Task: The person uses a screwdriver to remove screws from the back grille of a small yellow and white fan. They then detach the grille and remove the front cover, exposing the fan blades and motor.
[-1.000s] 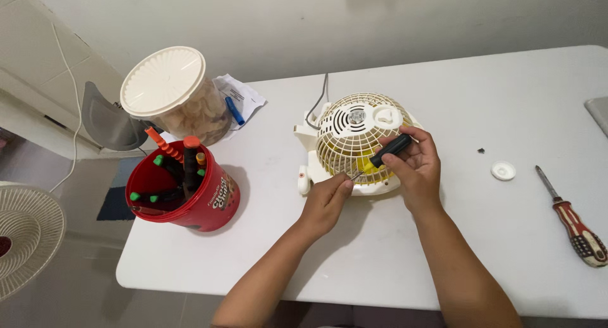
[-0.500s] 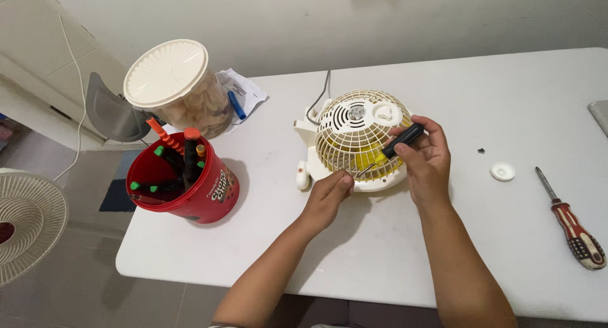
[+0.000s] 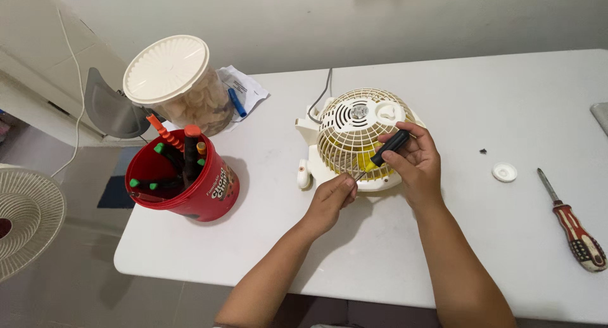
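Observation:
A small cream table fan (image 3: 354,128) with a wire grille and yellow blades lies face down on the white table (image 3: 392,245). My right hand (image 3: 415,163) grips a black-handled screwdriver (image 3: 387,147) whose tip points down-left at the grille's lower rim. My left hand (image 3: 329,201) has its fingers pinched at the screwdriver's tip by the fan's front edge; what it pinches is too small to see.
A red bucket (image 3: 202,188) of tools and a lidded clear jar (image 3: 180,87) stand at the left. A white round cap (image 3: 504,172), a tiny dark screw (image 3: 482,151) and a red-handled screwdriver (image 3: 573,223) lie at the right. Another fan grille (image 3: 25,220) is on the floor.
My right hand tilted the screwdriver handle up to the right half a second ago, then brought it back down. My left hand stayed at the grille's rim.

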